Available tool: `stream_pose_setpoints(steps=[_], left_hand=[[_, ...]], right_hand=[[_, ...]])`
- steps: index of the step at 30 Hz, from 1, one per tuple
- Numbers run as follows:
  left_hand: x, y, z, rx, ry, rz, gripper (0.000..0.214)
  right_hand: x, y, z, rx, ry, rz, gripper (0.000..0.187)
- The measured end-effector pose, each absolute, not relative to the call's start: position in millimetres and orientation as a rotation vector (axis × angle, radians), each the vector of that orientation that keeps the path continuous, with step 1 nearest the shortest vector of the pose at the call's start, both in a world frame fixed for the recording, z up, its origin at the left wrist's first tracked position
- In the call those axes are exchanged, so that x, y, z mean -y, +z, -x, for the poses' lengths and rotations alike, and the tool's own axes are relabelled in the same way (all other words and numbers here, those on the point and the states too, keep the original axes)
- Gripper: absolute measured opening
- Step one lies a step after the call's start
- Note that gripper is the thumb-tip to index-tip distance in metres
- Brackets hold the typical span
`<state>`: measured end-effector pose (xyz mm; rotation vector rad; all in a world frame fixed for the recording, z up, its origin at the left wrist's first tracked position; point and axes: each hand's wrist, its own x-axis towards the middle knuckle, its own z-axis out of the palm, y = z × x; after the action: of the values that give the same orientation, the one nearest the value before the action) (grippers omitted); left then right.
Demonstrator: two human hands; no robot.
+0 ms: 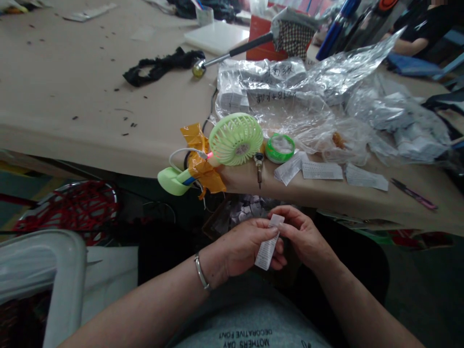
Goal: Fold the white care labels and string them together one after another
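Observation:
A white printed label [267, 252] is pinched between my two hands, in front of the table edge and above my lap. My left hand [246, 244] has its thumb on the label and its fingers behind. With thumb and fingertips, my right hand [302, 234] grips the label's upper part. On the table edge beyond lie several more printed labels [322, 170], a green round tub [280, 148] with white stuff inside, and a small pointed tool [258, 170]. Below the edge, a box with many paper scraps [250, 208] is partly hidden by my hands.
A green fan [236, 139] is taped to the table edge. Clear plastic bags [275, 96] with label bundles lie behind it. Pink-handled tweezers [413, 193] rest at right. A metal-rod tool [237, 52], black cloth [159, 67] and a person [420, 29] are farther back.

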<state>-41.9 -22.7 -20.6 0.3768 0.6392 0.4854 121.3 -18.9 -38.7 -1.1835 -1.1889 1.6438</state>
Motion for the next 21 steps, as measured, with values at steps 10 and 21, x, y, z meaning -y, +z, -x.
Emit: stream_pose_setpoints(steps=[10,21], left_hand=[[29,-22,41,-0.587,0.432,-0.424,0.022],[28,-23,43,-0.705,0.524,-0.415,0.017]], right_hand=[[8,-45,-125,1.167,2.102,0.807,0.037],[21,-40,-124,1.513,1.475,1.115,0.037]])
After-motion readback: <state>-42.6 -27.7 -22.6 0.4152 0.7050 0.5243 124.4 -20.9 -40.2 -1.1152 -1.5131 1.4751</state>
